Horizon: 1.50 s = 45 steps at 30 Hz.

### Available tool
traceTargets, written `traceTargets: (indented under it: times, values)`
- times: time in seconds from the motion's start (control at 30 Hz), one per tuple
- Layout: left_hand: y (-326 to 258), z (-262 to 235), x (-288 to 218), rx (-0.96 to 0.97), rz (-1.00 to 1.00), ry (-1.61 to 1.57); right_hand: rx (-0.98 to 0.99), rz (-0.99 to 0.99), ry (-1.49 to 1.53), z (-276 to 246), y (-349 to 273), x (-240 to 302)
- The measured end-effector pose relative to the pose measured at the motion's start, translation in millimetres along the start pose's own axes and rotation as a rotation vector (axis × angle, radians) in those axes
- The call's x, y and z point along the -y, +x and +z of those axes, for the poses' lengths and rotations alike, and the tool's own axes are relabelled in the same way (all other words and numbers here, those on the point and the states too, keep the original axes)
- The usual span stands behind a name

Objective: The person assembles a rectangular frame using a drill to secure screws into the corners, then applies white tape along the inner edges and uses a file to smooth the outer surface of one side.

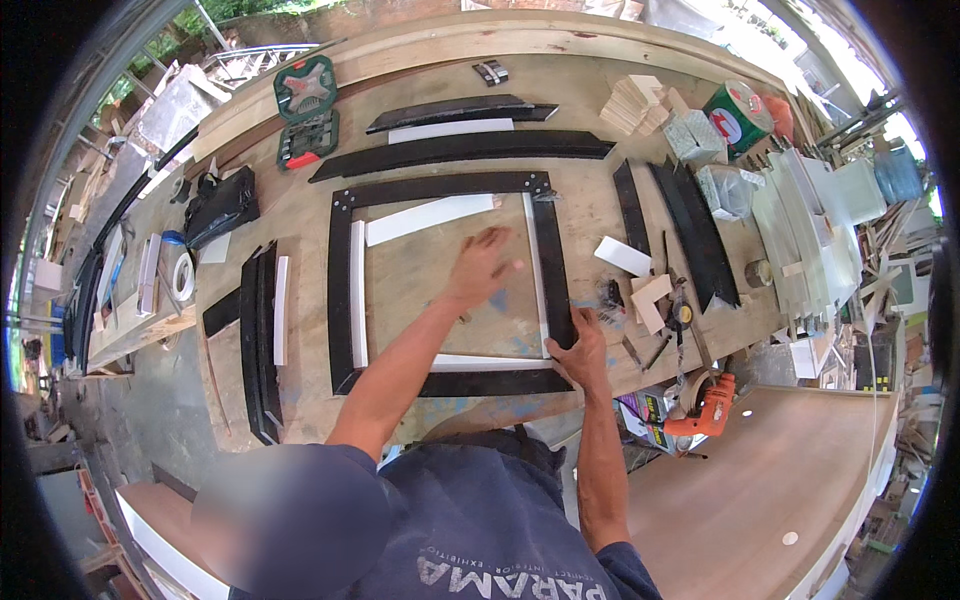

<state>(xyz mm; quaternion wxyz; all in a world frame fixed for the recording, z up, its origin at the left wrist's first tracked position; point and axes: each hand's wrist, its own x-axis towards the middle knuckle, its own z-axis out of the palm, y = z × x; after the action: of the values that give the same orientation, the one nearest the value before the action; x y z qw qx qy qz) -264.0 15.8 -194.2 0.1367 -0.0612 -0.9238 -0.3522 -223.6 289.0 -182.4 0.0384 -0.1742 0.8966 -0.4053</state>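
Head view: the black square frame (pixel 342 290) lies flat in the middle of the wooden surface (pixel 300 215), all four sides joined at the corners. The left hand (pixel 482 266) presses open-palmed on a clear pane inside the frame, fingers spread, gripping nothing. The right hand (pixel 580 350) sits at the near right corner, fingers curled on the white strip (pixel 537 270) along the right side. White strips line the left, right and near sides; the far one (pixel 428 218) lies askew, not yet seated, by my reading. An orange drill (pixel 706 412) waits at the surface's edge, more black bars (pixel 460 152) beyond
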Motion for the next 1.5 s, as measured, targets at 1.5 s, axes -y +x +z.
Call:
traceTargets:
  times: [1.5]
  values:
    - [-156, -133, 85, -0.298, -0.799, 0.569, -0.160, -0.060, -0.234, 9, -3, 29]
